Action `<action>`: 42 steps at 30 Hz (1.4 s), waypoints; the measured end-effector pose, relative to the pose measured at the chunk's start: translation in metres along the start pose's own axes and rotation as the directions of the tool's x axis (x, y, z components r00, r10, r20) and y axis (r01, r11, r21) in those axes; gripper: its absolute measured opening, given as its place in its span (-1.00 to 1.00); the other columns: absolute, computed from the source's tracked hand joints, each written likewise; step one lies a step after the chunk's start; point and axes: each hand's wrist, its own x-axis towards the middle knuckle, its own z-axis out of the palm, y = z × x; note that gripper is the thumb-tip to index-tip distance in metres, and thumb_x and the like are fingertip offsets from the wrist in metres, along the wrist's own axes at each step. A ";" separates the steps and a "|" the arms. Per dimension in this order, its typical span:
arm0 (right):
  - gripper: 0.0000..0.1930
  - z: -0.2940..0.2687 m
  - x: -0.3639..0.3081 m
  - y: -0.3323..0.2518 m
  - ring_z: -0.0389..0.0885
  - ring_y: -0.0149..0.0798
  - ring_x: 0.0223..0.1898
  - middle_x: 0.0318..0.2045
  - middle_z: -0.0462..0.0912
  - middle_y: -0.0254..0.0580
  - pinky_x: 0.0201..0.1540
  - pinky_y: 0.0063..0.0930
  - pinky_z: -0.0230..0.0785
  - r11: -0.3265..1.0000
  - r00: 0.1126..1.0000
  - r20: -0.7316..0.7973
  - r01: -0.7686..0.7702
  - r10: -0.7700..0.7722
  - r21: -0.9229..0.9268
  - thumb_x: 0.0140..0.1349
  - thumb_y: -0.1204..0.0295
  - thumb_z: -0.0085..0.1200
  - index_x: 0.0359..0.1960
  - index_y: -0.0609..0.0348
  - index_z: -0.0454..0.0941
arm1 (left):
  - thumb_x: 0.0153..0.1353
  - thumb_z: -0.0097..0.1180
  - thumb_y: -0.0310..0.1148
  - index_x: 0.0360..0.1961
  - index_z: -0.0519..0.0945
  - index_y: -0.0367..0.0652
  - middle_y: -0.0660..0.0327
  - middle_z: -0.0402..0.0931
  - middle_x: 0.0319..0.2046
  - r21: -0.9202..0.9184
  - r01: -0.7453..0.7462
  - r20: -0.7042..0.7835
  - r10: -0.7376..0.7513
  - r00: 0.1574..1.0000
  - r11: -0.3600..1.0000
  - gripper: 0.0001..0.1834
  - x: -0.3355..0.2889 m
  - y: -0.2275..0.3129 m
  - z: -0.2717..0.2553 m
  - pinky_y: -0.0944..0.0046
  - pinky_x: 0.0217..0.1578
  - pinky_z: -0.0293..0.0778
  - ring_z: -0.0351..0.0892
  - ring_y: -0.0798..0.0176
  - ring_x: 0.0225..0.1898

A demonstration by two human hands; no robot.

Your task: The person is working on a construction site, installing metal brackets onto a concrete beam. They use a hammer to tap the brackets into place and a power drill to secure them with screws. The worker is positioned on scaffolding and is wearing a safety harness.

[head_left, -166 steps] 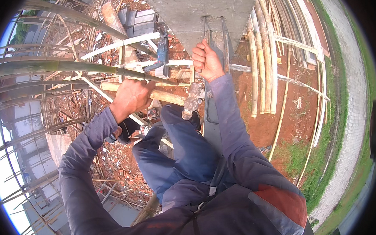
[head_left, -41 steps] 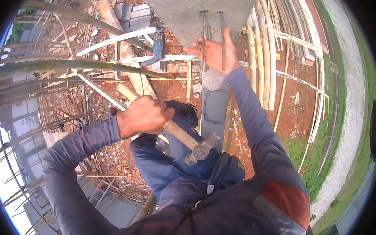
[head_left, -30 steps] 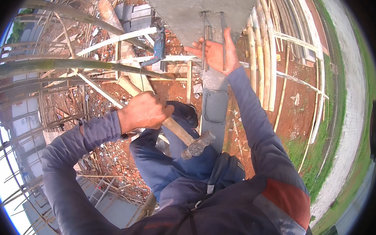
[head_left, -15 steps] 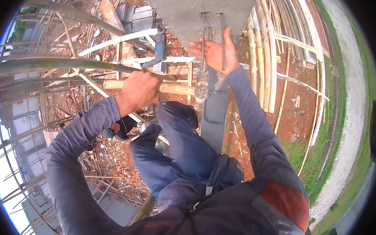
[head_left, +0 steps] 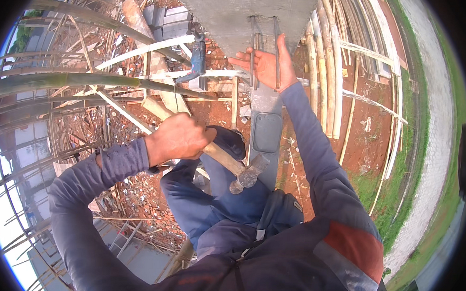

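Observation:
My left hand is closed around the wooden handle of a hammer. The hammer's metal head is above my thigh, apart from the rods. My right hand is palm up with its thumb and fingers spread. It rests at two thin metal rods that stick out of a grey concrete block; the rods cross in front of the palm and fingers. Below the rod ends runs a grey beam bearing a dark, rounded rectangular tray.
A blue power tool hangs among the bamboo poles of scaffolding on the left. Long timber poles lie to the right. Broken brick and red soil spread below me. A pale paved strip curves along the far right.
My left hand has swung the hammer from the rod ends back toward my body, its head now over my thigh. My right hand has stayed at the rods.

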 end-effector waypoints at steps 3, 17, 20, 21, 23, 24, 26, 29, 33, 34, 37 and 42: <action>0.11 0.003 0.000 -0.004 0.30 0.29 0.34 0.15 0.43 0.44 0.31 -0.23 0.33 1.000 1.000 0.002 0.006 -0.006 -0.011 0.07 -0.61 -0.37 -0.02 0.45 0.38 | -0.04 0.20 -0.29 -0.33 0.59 -0.16 0.11 0.54 -0.64 -0.006 0.158 -0.060 -0.158 0.986 0.987 -0.75 0.009 -0.026 -0.001 0.08 -0.54 0.51 0.63 0.02 -0.55; 0.00 -0.005 0.002 0.001 0.27 0.27 0.36 0.15 0.49 0.33 0.47 -0.05 -0.03 0.999 0.997 0.076 -0.018 0.020 -0.032 0.11 -0.59 -0.41 -0.15 0.26 0.51 | -0.07 0.23 -0.26 -0.40 0.61 -0.15 0.09 0.55 -0.66 -0.026 0.318 -0.058 -0.319 0.946 0.948 -0.77 0.013 -0.050 -0.002 0.04 -0.49 0.52 0.63 0.00 -0.56; 0.02 -0.010 0.003 -0.002 0.23 0.22 0.39 0.08 0.59 0.12 0.51 -0.06 -0.15 0.999 0.990 0.138 -0.020 0.026 -0.045 0.10 -0.61 -0.53 -0.17 0.19 0.55 | -0.07 0.23 -0.23 -0.38 0.60 -0.12 0.12 0.57 -0.63 -0.061 0.084 0.003 -0.084 0.996 0.995 -0.76 0.001 -0.015 -0.003 0.07 -0.53 0.50 0.62 0.04 -0.56; 0.02 -0.011 0.004 -0.002 0.23 0.23 0.39 0.09 0.58 0.15 0.51 -0.06 -0.15 0.998 0.991 0.133 -0.019 0.025 -0.053 0.10 -0.61 -0.53 -0.17 0.19 0.55 | -0.07 0.23 -0.23 -0.38 0.60 -0.12 0.12 0.57 -0.64 -0.080 0.002 -0.012 -0.003 1.000 0.997 -0.75 0.004 -0.013 -0.002 0.07 -0.54 0.49 0.62 0.03 -0.56; 0.02 -0.011 0.004 -0.004 0.22 0.24 0.39 0.11 0.56 0.20 0.51 -0.06 -0.14 0.997 0.991 0.132 -0.023 0.033 -0.071 0.11 -0.60 -0.53 -0.18 0.20 0.54 | -0.08 0.23 -0.24 -0.37 0.61 -0.13 0.11 0.55 -0.65 -0.081 0.070 -0.041 -0.074 0.996 0.994 -0.75 0.008 -0.021 -0.003 0.07 -0.54 0.49 0.62 0.01 -0.57; 0.02 -0.010 0.004 -0.004 0.22 0.25 0.40 0.13 0.53 0.23 0.51 -0.06 -0.14 0.997 0.993 0.118 -0.019 0.028 -0.069 0.11 -0.60 -0.53 -0.17 0.21 0.54 | -0.07 0.23 -0.25 -0.37 0.60 -0.14 0.10 0.55 -0.66 -0.068 0.213 -0.054 -0.216 0.975 0.975 -0.75 0.014 -0.041 -0.002 0.07 -0.54 0.49 0.62 0.01 -0.57; 0.03 -0.005 0.006 -0.008 0.20 0.27 0.40 0.16 0.49 0.30 0.51 -0.05 -0.15 0.998 0.996 0.088 0.003 0.003 -0.067 0.12 -0.60 -0.52 -0.14 0.24 0.53 | -0.06 0.23 -0.29 -0.37 0.60 -0.19 0.09 0.53 -0.68 -0.019 0.342 -0.061 -0.342 0.938 0.940 -0.76 0.020 -0.061 -0.003 0.07 -0.54 0.49 0.63 0.00 -0.57; 0.05 -0.003 0.005 -0.006 0.19 0.30 0.40 0.20 0.42 0.38 0.52 -0.05 -0.18 0.995 0.997 0.075 -0.001 0.008 -0.097 0.12 -0.59 -0.51 -0.08 0.29 0.50 | -0.08 0.24 -0.28 -0.38 0.59 -0.17 0.10 0.54 -0.66 -0.034 0.239 0.016 -0.238 0.971 0.971 -0.76 0.001 -0.026 0.004 0.07 -0.53 0.51 0.64 0.04 -0.55; 0.07 -0.011 0.006 -0.010 0.18 0.27 0.41 0.25 0.36 0.39 0.52 -0.09 -0.13 0.996 0.995 0.103 0.004 0.005 -0.089 0.12 -0.59 -0.51 -0.04 0.32 0.47 | -0.06 0.22 -0.25 -0.41 0.59 -0.14 0.13 0.58 -0.62 -0.061 -0.013 0.018 0.014 1.000 0.998 -0.78 0.003 -0.007 0.002 0.09 -0.50 0.53 0.65 0.08 -0.56; 0.06 -0.003 0.006 -0.012 0.18 0.26 0.41 0.26 0.34 0.40 0.51 -0.09 -0.13 0.996 0.996 0.093 0.001 0.007 -0.089 0.13 -0.59 -0.51 -0.04 0.31 0.48 | -0.01 0.20 -0.25 -0.42 0.61 -0.14 0.12 0.58 -0.65 -0.032 0.076 0.009 -0.076 0.997 0.997 -0.80 0.006 -0.023 0.001 0.09 -0.48 0.55 0.67 0.07 -0.56; 0.06 0.001 -0.001 -0.002 0.18 0.24 0.42 0.29 0.31 0.39 0.51 -0.09 -0.13 0.994 0.997 0.070 -0.013 0.021 -0.110 0.13 -0.59 -0.54 -0.04 0.29 0.48 | -0.01 0.22 -0.24 -0.45 0.62 -0.14 0.10 0.57 -0.65 -0.057 0.393 -0.031 -0.395 0.918 0.918 -0.81 0.009 -0.031 -0.001 0.07 -0.47 0.54 0.66 0.03 -0.53; 0.07 -0.008 0.003 -0.009 0.21 0.23 0.40 0.31 0.31 0.34 0.50 -0.13 -0.06 0.995 0.995 0.102 -0.010 0.020 -0.097 0.13 -0.59 -0.63 -0.05 0.25 0.50 | -0.10 0.26 -0.26 -0.47 0.57 -0.11 0.16 0.52 -0.66 -0.096 -0.043 0.024 0.046 0.999 0.994 -0.79 0.006 0.015 0.002 0.13 -0.53 0.53 0.62 0.03 -0.58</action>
